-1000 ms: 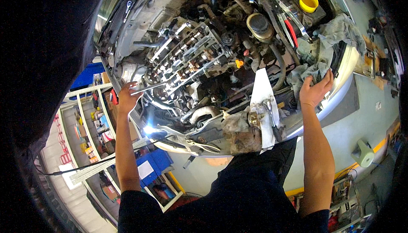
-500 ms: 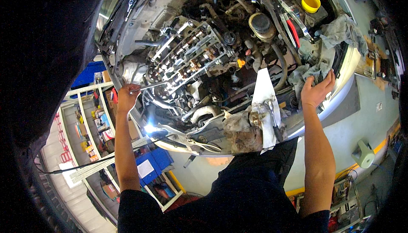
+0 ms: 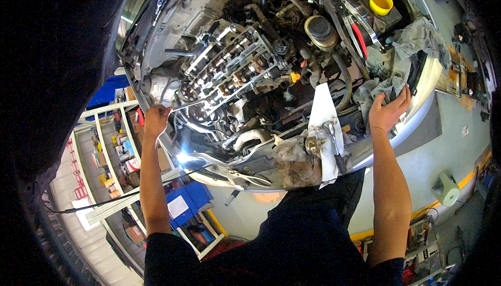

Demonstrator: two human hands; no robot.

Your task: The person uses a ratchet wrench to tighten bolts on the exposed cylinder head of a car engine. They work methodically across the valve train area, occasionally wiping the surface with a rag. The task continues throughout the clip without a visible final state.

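Observation:
My left hand (image 3: 156, 120) is closed round the end of a long, slim metal wrench (image 3: 189, 104). The wrench's far end reaches a round gear at the near left end of the opened engine (image 3: 235, 72), where its tip is hard to make out. Camshafts lie bare along the engine top. My right hand (image 3: 388, 112) leans on the car's front edge at the right, fingers spread, touching a grey striped rag (image 3: 382, 89). Between my hands, a white sheet (image 3: 324, 114) lies over the front edge with a dark-handled tool (image 3: 340, 162) on it, beside a dirty cloth (image 3: 296, 163).
A bright work lamp (image 3: 183, 157) shines near my left forearm. Toward the far right lie red-handled pliers (image 3: 359, 40), a yellow cup (image 3: 381, 3) and another rag (image 3: 421, 42). A ratchet (image 3: 158, 10) rests at the far left. Stocked shelves (image 3: 112, 145) stand beyond my left arm.
My left hand has shifted and turned very slightly on the wrench. My right hand stays in place on the rag and edge.

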